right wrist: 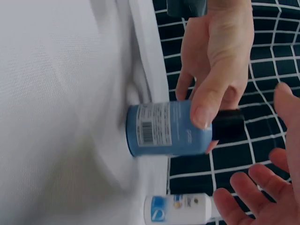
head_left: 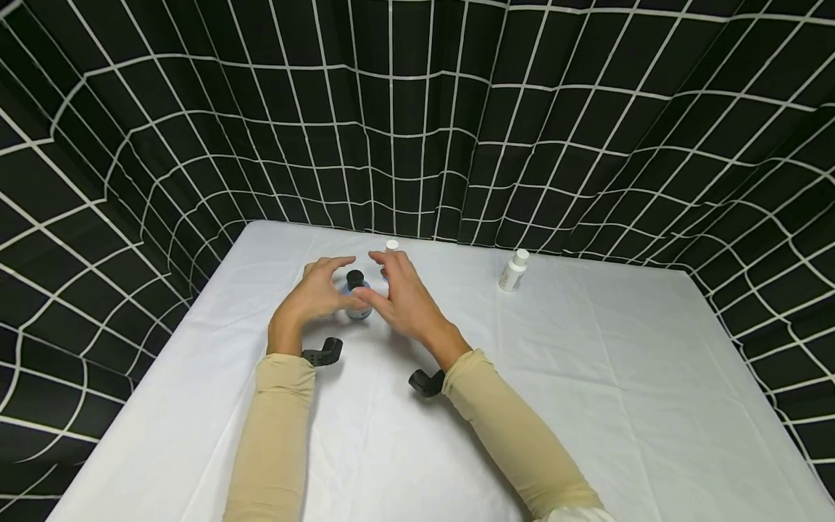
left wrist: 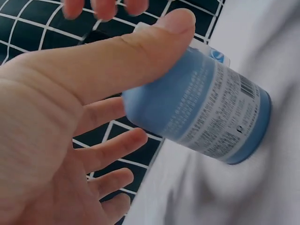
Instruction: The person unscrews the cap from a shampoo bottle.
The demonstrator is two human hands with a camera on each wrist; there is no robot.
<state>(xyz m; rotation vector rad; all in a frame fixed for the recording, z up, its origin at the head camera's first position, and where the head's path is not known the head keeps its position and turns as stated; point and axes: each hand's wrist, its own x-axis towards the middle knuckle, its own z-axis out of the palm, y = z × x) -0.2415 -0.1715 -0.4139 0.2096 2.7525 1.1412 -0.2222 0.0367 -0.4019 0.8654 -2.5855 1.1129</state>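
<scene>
A blue bottle (head_left: 359, 314) with a black cap (head_left: 355, 278) stands upright on the table between the two hands. My left hand (head_left: 316, 291) curves loosely around its left side; in the left wrist view the thumb crosses in front of the bottle (left wrist: 197, 108), and the other fingers are spread out behind. Whether the thumb touches it I cannot tell. To the right, my right hand (head_left: 409, 303) is held with fingers spread, holding nothing and apart from the bottle (right wrist: 173, 129) in the right wrist view. Partly hidden behind the right fingers is a white-capped bottle (head_left: 391, 246).
Another white bottle (head_left: 512, 273) stands farther right on the white-covered table (head_left: 587, 377). A black curtain with white grid lines (head_left: 417, 109) rises behind the table and along its sides. Each wrist carries a black device (head_left: 325, 352).
</scene>
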